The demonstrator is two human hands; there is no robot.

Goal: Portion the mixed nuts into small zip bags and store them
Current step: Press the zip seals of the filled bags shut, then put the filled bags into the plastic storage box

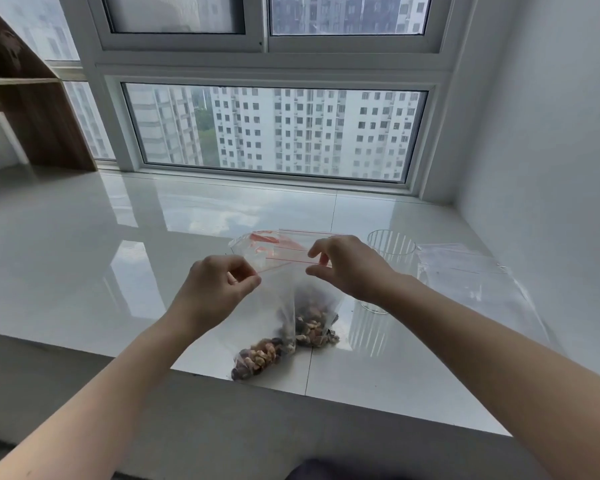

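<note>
Nuts [314, 329] are what you're portioning, and they sit in two clear bags on the glossy white sill [84, 258] under the big window [274, 129], which is the largest thing ahead of you. To your right, a loose pile of empty zip bags [471, 271] lies flat on the sill, well apart from your hands. Just left of that pile stands a clear ribbed plastic cup [390, 251], upright; nothing shows inside it.

You hold the upright zip bag [291, 271] by its red-lined top strip, its bottom resting on the sill with the nuts gathered in the lower part. Your left hand [219, 285] pinches the left end of the strip between thumb and curled fingers. Your right hand [343, 265] pinches the right end between thumb and forefinger, the other fingers loosely bent.

Another bag with red print lies flat behind your hands; its contents are unclear. A smaller filled bag [260, 356] lies on its side near the sill's front edge, touching the upright one's base.
</note>
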